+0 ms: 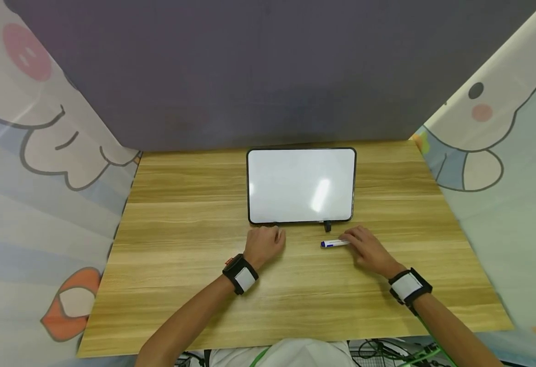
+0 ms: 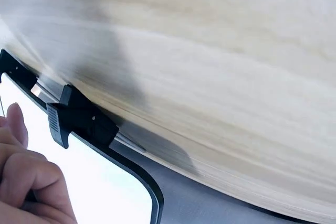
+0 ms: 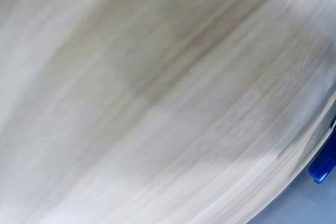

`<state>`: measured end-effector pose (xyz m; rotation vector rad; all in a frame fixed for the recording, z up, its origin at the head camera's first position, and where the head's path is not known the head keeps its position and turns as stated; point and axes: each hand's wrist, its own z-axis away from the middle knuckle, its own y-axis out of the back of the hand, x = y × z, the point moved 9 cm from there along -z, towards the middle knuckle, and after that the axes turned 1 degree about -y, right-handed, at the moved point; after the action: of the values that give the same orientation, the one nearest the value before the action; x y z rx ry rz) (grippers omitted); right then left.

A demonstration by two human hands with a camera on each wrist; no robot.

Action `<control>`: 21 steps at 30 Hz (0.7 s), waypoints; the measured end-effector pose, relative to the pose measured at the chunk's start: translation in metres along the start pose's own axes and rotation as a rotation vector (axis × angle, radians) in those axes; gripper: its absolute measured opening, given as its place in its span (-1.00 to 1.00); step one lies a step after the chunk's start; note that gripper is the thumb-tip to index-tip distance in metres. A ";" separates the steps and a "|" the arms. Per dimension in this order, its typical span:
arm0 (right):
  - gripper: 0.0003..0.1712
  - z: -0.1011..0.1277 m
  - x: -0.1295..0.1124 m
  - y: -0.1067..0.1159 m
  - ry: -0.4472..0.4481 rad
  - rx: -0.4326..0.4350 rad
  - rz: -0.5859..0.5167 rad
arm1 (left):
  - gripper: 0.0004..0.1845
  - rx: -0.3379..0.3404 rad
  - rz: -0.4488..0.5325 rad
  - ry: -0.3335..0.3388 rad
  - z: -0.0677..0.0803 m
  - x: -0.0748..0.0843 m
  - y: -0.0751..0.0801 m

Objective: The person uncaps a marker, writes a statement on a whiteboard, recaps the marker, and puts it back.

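Note:
A white marker [image 1: 334, 243] with a blue cap lies between the fingertips of my right hand [image 1: 366, 250], which pinches its right end just above the table. Only the blue cap [image 3: 322, 165] shows at the edge of the right wrist view. My left hand [image 1: 264, 244] is by the lower edge of a whiteboard [image 1: 290, 188], fingers loosely curled. No held thing is visible in that hand. The left wrist view shows its curled fingers [image 2: 34, 179] in front of the board's white face, beside a black clip [image 2: 86, 119] on the frame.
A second black clip [image 1: 327, 226] sits on the board's lower right edge. The wooden table [image 1: 180, 229] meets a grey panel [image 1: 249, 76] at the back and patterned curtains [image 1: 20, 229] at the sides. Cables [image 1: 382, 351] hang below the front edge.

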<state>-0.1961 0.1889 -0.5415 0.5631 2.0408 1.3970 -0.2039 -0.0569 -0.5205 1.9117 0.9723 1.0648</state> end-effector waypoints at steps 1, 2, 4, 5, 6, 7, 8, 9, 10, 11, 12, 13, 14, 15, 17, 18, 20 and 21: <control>-0.32 -0.002 -0.002 -0.001 0.011 -0.002 -0.002 | -0.52 0.002 -0.014 -0.015 0.001 0.001 -0.001; -0.32 -0.004 -0.004 -0.002 0.022 -0.003 -0.001 | -0.52 0.007 -0.030 -0.031 0.001 0.003 -0.001; -0.33 -0.008 -0.008 -0.003 0.043 -0.006 -0.009 | -0.53 0.016 -0.043 -0.056 0.002 0.005 -0.001; -0.33 -0.009 -0.010 -0.004 0.052 -0.008 -0.010 | -0.53 0.019 -0.046 -0.067 0.002 0.006 -0.001; -0.33 -0.011 -0.012 -0.005 0.059 -0.009 -0.018 | -0.54 0.021 -0.049 -0.077 0.003 0.008 -0.001; -0.33 -0.013 -0.014 -0.005 0.064 -0.008 -0.024 | -0.54 0.021 -0.053 -0.086 0.003 0.008 -0.001; -0.32 -0.015 -0.016 -0.005 0.070 -0.006 -0.029 | -0.55 0.020 -0.054 -0.093 0.003 0.009 0.000; -0.33 -0.017 -0.018 -0.006 0.075 -0.008 -0.031 | -0.57 0.016 -0.056 -0.098 0.003 0.010 -0.001; -0.32 -0.019 -0.020 -0.007 0.079 -0.009 -0.031 | -0.57 0.010 -0.058 -0.101 0.004 0.011 -0.001; -0.32 -0.021 -0.022 -0.007 0.085 -0.005 -0.033 | -0.58 0.004 -0.058 -0.103 0.004 0.012 -0.002; -0.34 -0.024 -0.024 -0.008 0.092 -0.002 -0.031 | -0.59 -0.002 -0.057 -0.101 0.004 0.012 -0.002; -0.37 -0.026 -0.026 -0.008 0.099 0.001 -0.027 | -0.59 -0.008 -0.052 -0.098 0.004 0.012 -0.003; -0.39 -0.028 -0.028 -0.009 0.108 0.005 -0.023 | -0.60 -0.013 -0.047 -0.096 0.005 0.012 -0.003; -0.41 -0.030 -0.031 -0.010 0.116 0.009 -0.021 | -0.60 -0.016 -0.044 -0.094 0.005 0.012 -0.004; -0.45 -0.033 -0.035 -0.010 0.132 0.019 -0.024 | -0.60 -0.011 -0.041 -0.097 0.006 0.013 -0.003; -0.47 -0.035 -0.037 -0.010 0.138 0.020 -0.022 | -0.60 -0.005 -0.041 -0.101 0.007 0.014 -0.003; -0.49 -0.038 -0.041 -0.011 0.146 0.021 -0.019 | -0.61 0.005 -0.051 -0.114 0.008 0.016 -0.002; -0.51 -0.039 -0.043 -0.012 0.147 0.022 -0.019 | -0.62 0.010 -0.057 -0.121 0.009 0.017 -0.002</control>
<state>-0.1917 0.1306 -0.5318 0.4605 2.1738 1.4441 -0.1905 -0.0433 -0.5199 1.9212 0.9592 0.9021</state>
